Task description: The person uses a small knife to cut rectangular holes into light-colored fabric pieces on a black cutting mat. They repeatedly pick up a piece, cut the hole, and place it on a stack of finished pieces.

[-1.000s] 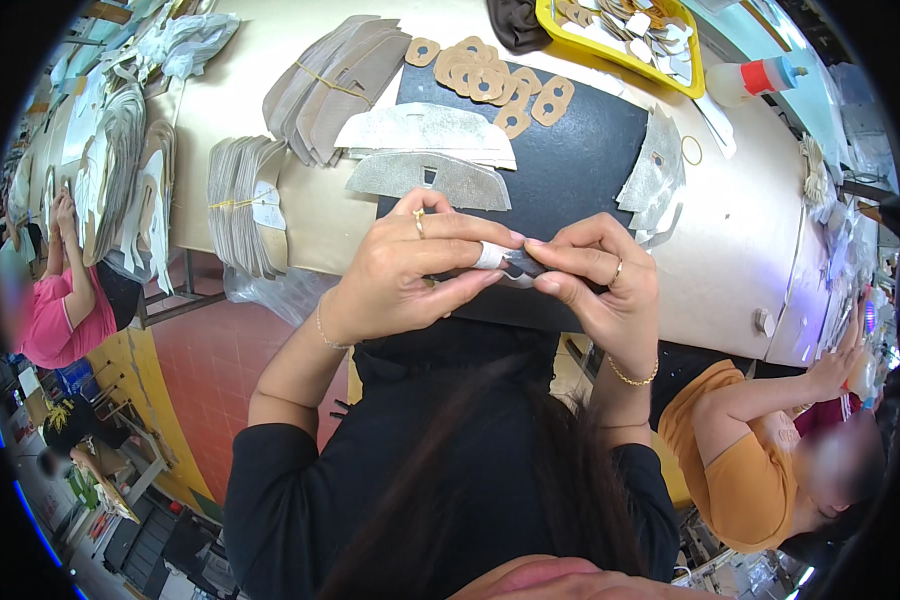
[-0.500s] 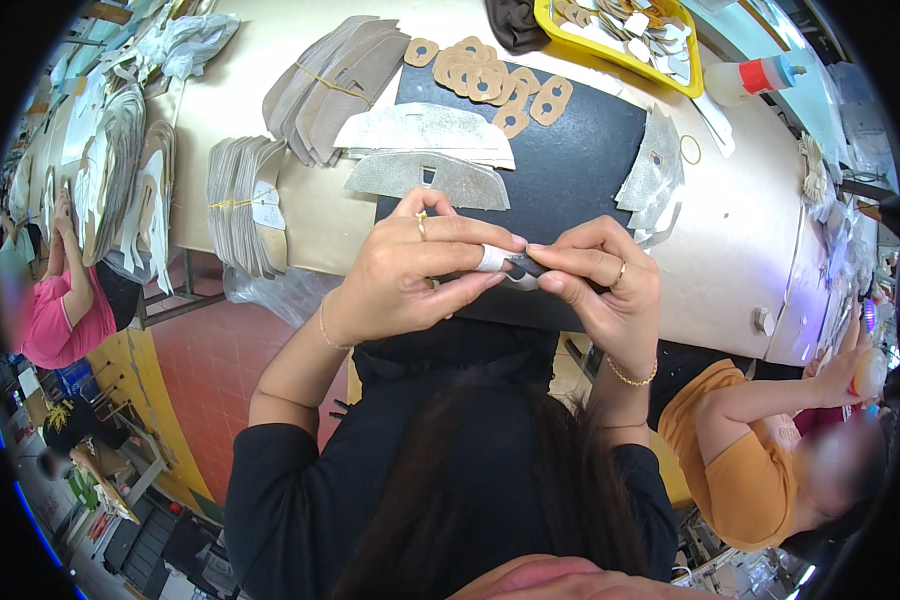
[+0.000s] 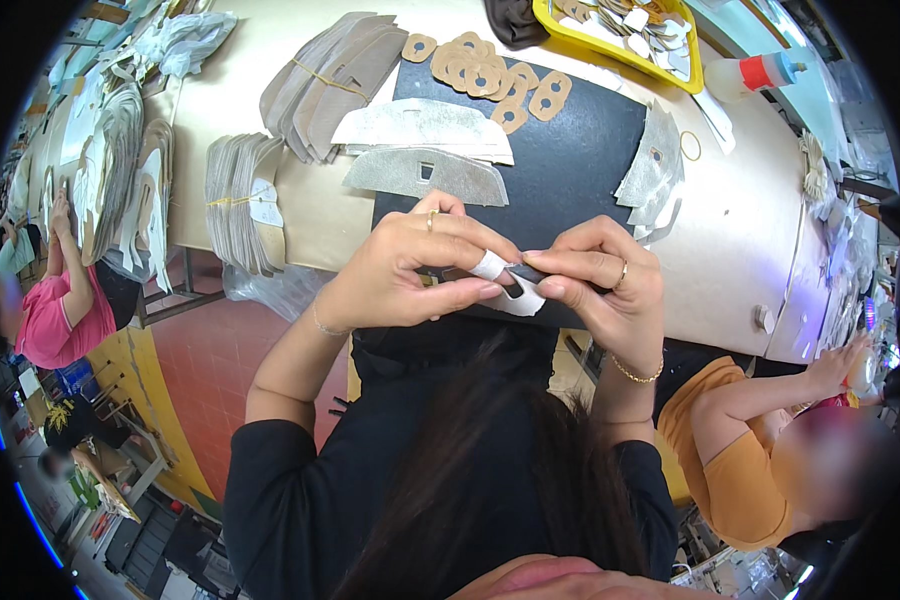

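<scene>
Both my hands meet over the near edge of the black mat. Between them is a small, thin, dark piece with a white, paper-like flap hanging below it; whether the two are joined is hidden by my fingers. The fingers of my left hand are closed on its left side, and white tape wraps one of them. On its right end, my right hand pinches with thumb and fingertips. Just beyond my left hand lie silvery-grey curved panels, the nearest one with a small square cutout.
Tan pieces with holes lie at the mat's far edge. Banded panel stacks stand left. More grey panels lie right, below a yellow tray of cut pieces and a bottle. A co-worker in orange sits right.
The white flap now shows more below my fingers, spread down and to the right. My left thumb has shifted slightly left. Both hands stay in nearly the same place.
</scene>
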### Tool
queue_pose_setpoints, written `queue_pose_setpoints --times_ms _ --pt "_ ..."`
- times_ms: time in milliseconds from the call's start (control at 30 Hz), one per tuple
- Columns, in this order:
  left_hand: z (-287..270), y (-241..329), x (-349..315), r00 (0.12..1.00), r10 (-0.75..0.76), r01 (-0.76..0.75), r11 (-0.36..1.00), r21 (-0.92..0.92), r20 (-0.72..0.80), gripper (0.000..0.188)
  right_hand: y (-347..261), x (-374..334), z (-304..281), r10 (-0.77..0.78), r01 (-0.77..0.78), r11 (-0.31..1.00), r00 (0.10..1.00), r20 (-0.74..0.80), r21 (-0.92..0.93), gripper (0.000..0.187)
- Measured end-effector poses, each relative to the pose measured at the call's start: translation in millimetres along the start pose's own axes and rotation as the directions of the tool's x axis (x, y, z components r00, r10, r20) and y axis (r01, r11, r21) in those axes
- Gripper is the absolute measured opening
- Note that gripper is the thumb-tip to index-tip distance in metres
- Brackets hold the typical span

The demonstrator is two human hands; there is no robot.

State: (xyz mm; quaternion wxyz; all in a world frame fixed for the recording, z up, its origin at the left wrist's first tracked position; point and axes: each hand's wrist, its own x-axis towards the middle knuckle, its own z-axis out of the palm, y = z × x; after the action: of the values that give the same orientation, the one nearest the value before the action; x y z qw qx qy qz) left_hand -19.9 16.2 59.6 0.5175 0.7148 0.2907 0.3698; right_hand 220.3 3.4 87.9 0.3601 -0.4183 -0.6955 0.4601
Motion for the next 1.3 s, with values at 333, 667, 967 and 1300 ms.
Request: queue_pose_setpoints --times_ms 333,667,967,1300 --pt "4 1 0 0.96 -0.264 0.276 0.817 -0.507 0.098 0.019 14 -5 -1 -0.031 0.05 0.982 0.994 -0.103 0.184 0.025" --pt "12 -3 -3 0.966 -0.193 0.257 0.614 -0.747 0.173 0.033 10 -2 4 -0.09 0.092 0.995 0.993 -0.079 0.022 0.029" --pt "14 0 -6 0.957 -0.251 0.279 0.669 -0.689 0.145 0.031 6 -4 11 -0.104 0.105 0.995 0.986 -0.13 -0.005 0.029" --pt "24 13 -2 0.878 -0.42 0.401 0.377 -0.835 0.232 0.032 6 -1 7 -0.227 0.209 0.969 0.964 -0.141 -0.132 0.03"
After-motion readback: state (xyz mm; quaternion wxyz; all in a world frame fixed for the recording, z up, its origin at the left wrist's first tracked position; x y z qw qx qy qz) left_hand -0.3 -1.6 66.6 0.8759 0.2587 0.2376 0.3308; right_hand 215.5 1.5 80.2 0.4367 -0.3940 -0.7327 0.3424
